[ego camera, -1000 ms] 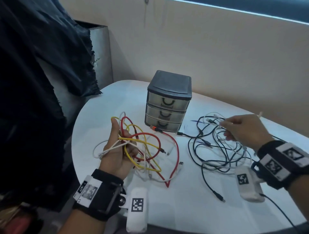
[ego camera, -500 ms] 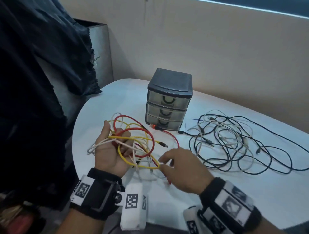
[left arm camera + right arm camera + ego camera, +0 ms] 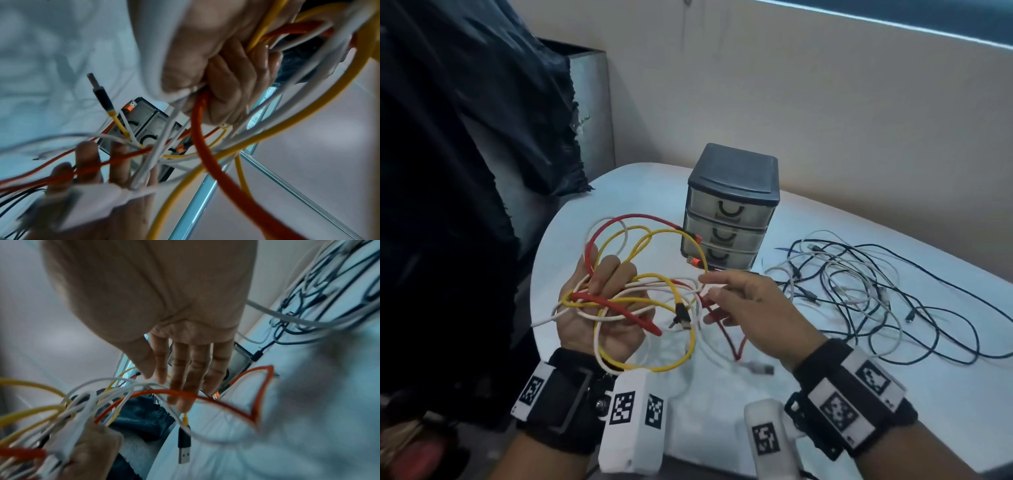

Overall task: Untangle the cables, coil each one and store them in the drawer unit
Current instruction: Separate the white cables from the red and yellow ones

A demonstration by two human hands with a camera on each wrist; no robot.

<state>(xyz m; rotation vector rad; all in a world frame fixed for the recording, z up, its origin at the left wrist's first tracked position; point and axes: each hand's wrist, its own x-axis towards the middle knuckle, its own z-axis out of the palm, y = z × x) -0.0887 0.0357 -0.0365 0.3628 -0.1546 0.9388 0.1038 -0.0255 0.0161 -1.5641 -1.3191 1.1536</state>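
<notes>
My left hand [image 3: 609, 294] is held palm up over the table's left side, its fingers curled round a tangle of red cable [image 3: 619, 305], yellow cable [image 3: 650, 367] and white cable [image 3: 544, 318]. In the left wrist view, the left hand [image 3: 222, 78] grips the red and yellow strands. My right hand [image 3: 726, 301] reaches in from the right with its fingers [image 3: 185, 386] straight, lying against a red loop and white strands. The yellow cable's black USB plug [image 3: 183, 449] hangs free. Behind stands the dark three-drawer unit [image 3: 732, 205], with all its drawers closed.
A loose tangle of black and white cables [image 3: 876, 298] lies on the white round table [image 3: 893, 411] to the right of the drawer unit. Dark cloth [image 3: 448, 171] hangs at the left beside a metal cabinet [image 3: 592, 102]. A beige wall runs behind.
My right hand left the black and white pile and came across to the coloured bundle. My left hand has lifted the bundle higher, and the red cable's end rose off the table.
</notes>
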